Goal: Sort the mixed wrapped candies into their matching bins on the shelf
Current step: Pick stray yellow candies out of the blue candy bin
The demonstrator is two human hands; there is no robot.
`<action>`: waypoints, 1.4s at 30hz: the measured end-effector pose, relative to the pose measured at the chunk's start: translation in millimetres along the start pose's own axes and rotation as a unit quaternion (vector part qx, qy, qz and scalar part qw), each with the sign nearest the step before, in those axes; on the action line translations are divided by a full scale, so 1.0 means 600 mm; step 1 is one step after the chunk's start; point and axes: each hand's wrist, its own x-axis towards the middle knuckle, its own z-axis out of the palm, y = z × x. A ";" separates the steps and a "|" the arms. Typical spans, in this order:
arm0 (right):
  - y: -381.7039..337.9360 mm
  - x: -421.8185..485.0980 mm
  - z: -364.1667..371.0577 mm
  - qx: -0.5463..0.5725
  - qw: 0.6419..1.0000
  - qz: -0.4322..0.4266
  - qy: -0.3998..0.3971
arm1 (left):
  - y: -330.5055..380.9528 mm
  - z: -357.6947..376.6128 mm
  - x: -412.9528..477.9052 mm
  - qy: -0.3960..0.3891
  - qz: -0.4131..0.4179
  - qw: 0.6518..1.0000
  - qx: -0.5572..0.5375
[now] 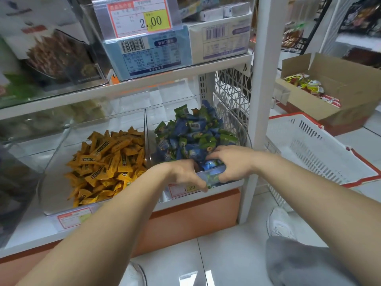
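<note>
Left hand: my left hand [184, 174] curls over the front lip of the mixed bin [212, 174] and grips it, fingertips down its outer face.
Right hand: my right hand [229, 161] is just right of the left; fingers curl into the sweets behind that lip, thumb outside. I cannot tell whether it holds one.
Edges: the shelf post [261, 100] stands hard against the bin's right side; a clear wall on its left parts it from the orange candies [107, 159].
Open room: the upper shelf board [144, 79] hangs above the bin's back; the front stays open.
Task's thing: the blue and green candies [193, 133] lie heaped in the bin, glossy wrappers jumbled, crimped ends.
Right of the post: a white basket [309, 145].
</note>
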 end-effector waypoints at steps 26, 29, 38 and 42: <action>-0.013 0.005 -0.016 0.136 0.982 -0.058 0.119 | -0.007 -0.040 -0.059 0.312 0.085 0.904 -0.279; -0.042 0.001 -0.012 0.274 0.937 -0.073 0.207 | 0.000 -0.041 -0.074 0.330 0.101 0.861 -0.374; -0.099 0.000 -0.022 0.181 0.951 -0.050 0.247 | -0.075 -0.053 -0.146 0.484 0.100 0.850 -0.182; -0.076 -0.024 -0.042 0.074 0.952 0.008 0.295 | -0.155 -0.068 -0.176 0.510 -0.084 0.856 -0.010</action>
